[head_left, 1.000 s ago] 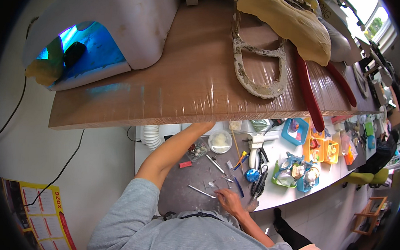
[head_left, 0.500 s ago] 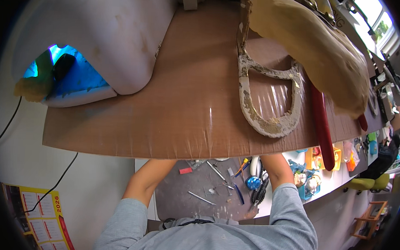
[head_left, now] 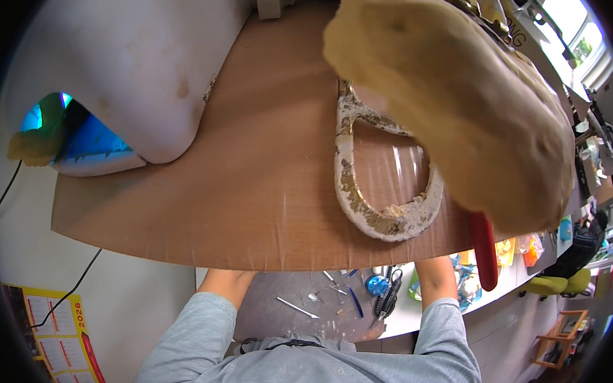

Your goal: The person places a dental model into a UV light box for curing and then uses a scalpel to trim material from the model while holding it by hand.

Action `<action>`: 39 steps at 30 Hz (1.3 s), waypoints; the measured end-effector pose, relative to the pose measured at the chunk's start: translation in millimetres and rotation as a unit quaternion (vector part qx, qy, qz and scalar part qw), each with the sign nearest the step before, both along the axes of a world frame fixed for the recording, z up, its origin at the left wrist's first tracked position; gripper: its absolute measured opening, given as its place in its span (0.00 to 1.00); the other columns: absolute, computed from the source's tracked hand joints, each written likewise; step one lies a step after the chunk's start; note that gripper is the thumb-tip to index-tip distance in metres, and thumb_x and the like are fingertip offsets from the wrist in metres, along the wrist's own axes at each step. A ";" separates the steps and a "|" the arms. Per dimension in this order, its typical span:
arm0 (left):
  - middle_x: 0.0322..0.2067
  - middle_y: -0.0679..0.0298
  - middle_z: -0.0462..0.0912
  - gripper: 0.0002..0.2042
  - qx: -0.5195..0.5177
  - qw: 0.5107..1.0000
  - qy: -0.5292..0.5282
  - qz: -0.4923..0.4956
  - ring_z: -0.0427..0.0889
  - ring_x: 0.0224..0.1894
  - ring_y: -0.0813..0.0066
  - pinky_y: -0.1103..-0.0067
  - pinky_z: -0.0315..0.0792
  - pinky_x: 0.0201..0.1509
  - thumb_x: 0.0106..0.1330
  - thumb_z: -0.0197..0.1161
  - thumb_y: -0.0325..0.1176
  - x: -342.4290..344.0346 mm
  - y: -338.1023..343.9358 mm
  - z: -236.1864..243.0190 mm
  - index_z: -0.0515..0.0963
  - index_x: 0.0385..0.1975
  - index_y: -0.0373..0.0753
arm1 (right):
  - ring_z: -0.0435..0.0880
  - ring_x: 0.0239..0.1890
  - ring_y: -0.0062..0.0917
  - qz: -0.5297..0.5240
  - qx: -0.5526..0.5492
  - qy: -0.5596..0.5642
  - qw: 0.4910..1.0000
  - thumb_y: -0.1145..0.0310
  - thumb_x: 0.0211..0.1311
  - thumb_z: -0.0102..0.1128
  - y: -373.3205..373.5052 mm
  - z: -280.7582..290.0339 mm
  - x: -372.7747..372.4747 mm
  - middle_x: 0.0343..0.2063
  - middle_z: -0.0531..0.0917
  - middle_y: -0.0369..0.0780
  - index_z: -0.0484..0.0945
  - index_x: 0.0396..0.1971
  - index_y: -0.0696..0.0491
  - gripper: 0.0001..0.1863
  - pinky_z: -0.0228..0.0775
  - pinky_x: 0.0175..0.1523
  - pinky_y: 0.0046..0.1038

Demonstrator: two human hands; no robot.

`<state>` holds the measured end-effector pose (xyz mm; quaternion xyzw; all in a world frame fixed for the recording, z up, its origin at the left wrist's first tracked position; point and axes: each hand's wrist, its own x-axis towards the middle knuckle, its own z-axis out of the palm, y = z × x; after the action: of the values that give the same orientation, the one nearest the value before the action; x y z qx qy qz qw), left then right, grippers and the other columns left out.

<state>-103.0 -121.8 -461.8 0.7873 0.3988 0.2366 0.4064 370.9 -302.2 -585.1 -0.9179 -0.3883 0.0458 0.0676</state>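
Observation:
Both of my hands are hidden beneath a brown wood-grain shelf (head_left: pixel 250 209) wrapped in clear film. Only my left forearm (head_left: pixel 227 286) and right forearm (head_left: pixel 438 280) show, in grey sleeves, reaching forward under its front edge. What the hands hold or touch cannot be seen. Between the arms lies a dark grey work mat (head_left: pixel 258 317) with a slim silver hand tool (head_left: pixel 297 307), a blue pen-like stick (head_left: pixel 355 302) and small bits. Near the right forearm are a round blue piece (head_left: pixel 376 285) and a black coiled cord (head_left: pixel 388 296).
On the shelf stand a white casing (head_left: pixel 154 52) glowing blue inside, a tan lump (head_left: pixel 456 116), a crusted metal loop (head_left: pixel 386 230) and a red handle (head_left: pixel 484 256) jutting past the edge. Coloured trays (head_left: pixel 469 289) sit at right. A calendar (head_left: pixel 53 331) hangs at left.
The view has shifted, so the shelf sits lower and covers more of both forearms and the mat. The tan lump looks larger and hides more of the metal loop. My hands stay hidden.

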 end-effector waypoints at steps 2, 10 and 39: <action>0.70 0.44 0.62 0.30 -0.006 1.000 -0.020 -0.015 0.58 0.73 0.46 0.54 0.52 0.75 0.71 0.48 0.47 24.8 0.0 -2.2 0.63 0.70 0.38 | 0.73 0.57 0.41 -0.016 0.025 0.008 1.000 0.63 0.72 0.55 -11.7 -6.4 -5.6 0.54 0.76 0.49 0.71 0.59 0.58 0.21 0.63 0.62 0.41; 0.72 0.44 0.58 0.32 0.012 0.991 -0.125 -0.048 0.55 0.76 0.46 0.53 0.48 0.77 0.74 0.46 0.52 134.9 -23.6 -7.5 0.59 0.73 0.39 | 0.69 0.67 0.42 -0.007 0.379 0.100 0.920 0.59 0.75 0.53 -50.4 -110.4 -86.8 0.62 0.74 0.49 0.67 0.66 0.58 0.26 0.59 0.71 0.43; 0.71 0.51 0.65 0.37 -0.382 0.769 -0.509 -0.061 0.68 0.71 0.59 0.63 0.61 0.75 0.76 0.48 0.61 -152.0 -144.6 101.7 0.58 0.74 0.38 | 0.90 0.36 0.28 0.373 0.293 0.219 0.853 0.77 0.60 0.69 -56.5 238.0 -369.2 0.40 0.89 0.43 0.80 0.53 0.53 0.20 0.80 0.38 0.25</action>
<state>-254.9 -266.4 -360.1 0.3540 0.1424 0.4061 0.8304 1.7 -358.7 -347.1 -0.6078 -0.6721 0.1519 0.3946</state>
